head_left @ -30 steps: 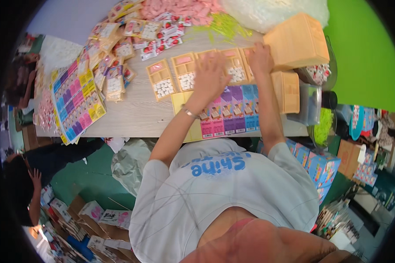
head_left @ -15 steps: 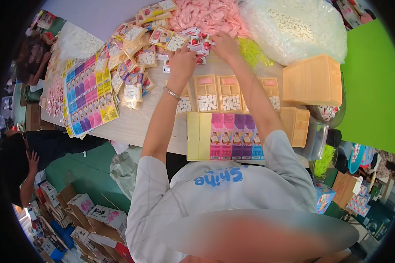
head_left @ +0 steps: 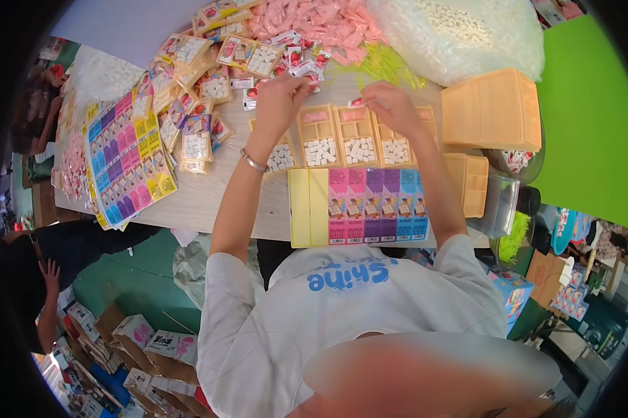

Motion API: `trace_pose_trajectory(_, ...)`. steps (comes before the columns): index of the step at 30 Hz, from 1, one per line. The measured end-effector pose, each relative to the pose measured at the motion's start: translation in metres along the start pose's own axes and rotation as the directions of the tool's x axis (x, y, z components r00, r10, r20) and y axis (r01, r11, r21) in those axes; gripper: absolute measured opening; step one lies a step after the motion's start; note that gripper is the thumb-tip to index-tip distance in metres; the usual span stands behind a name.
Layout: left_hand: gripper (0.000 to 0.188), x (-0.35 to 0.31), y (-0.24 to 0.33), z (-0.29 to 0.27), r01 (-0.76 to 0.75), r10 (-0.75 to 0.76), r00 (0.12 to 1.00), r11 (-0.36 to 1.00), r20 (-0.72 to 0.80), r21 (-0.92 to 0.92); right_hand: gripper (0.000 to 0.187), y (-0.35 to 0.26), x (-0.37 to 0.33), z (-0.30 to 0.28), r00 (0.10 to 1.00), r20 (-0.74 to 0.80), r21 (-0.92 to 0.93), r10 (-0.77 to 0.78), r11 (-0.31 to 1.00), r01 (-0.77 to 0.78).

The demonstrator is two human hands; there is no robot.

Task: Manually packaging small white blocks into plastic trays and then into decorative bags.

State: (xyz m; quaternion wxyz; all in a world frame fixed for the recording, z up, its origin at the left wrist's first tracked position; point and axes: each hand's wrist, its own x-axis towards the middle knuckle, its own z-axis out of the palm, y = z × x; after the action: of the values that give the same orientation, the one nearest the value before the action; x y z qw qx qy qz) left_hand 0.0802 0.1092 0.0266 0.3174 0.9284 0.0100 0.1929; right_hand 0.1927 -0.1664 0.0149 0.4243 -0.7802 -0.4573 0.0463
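Observation:
My left hand [head_left: 280,103] is over the near edge of a loose pile of small white sachets with red strawberry prints [head_left: 294,57]. Its fingertips are pinched together beside the sachets; what they hold is too small to make out. In my right hand [head_left: 392,106] is a small white-and-red sachet [head_left: 356,102], pinched between thumb and fingers above a row of tan compartment trays [head_left: 319,130]. White pieces [head_left: 360,150] fill each tray's near compartment, and pink packets [head_left: 317,116] lie in some far ones. My right forearm partly covers the trays on the right.
Printed card sheets [head_left: 363,209] lie at the table's near edge, with more sheets [head_left: 129,164] at left. Filled packs [head_left: 195,143] are heaped nearby. Pink packets [head_left: 314,21], green strips [head_left: 391,66] and a bag of white pieces [head_left: 460,35] lie beyond. Stacked tan trays [head_left: 492,115] stand right.
Both hands have drawn back from the sachet pile toward me. My right hand has brought a sachet over the trays. The whole view has shifted slightly.

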Motion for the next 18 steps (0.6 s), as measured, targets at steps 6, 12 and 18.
trace_pose_trajectory(6, 0.016, -0.02, 0.004, 0.007, 0.448, -0.356, 0.846, 0.878, 0.397, -0.168, 0.016, -0.014, -0.022, 0.015, 0.998, -0.029, -0.214, -0.05, 0.976, 0.042)
trace_pose_trajectory(12, 0.018, -0.027, 0.008, 0.019, 0.367, -0.373, 0.9, 0.928, 0.226, 0.066, 0.027, -0.031, -0.017, 0.015, 1.0, -0.007, -0.323, -0.017, 0.946, 0.014)
trace_pose_trajectory(18, 0.034, -0.051, 0.021, 0.02, 0.005, -0.037, 0.971, 0.991, 0.236, 0.136, 0.026, -0.006, 0.021, 0.024, 0.998, 0.061, -0.216, 0.019, 0.976, -0.006)
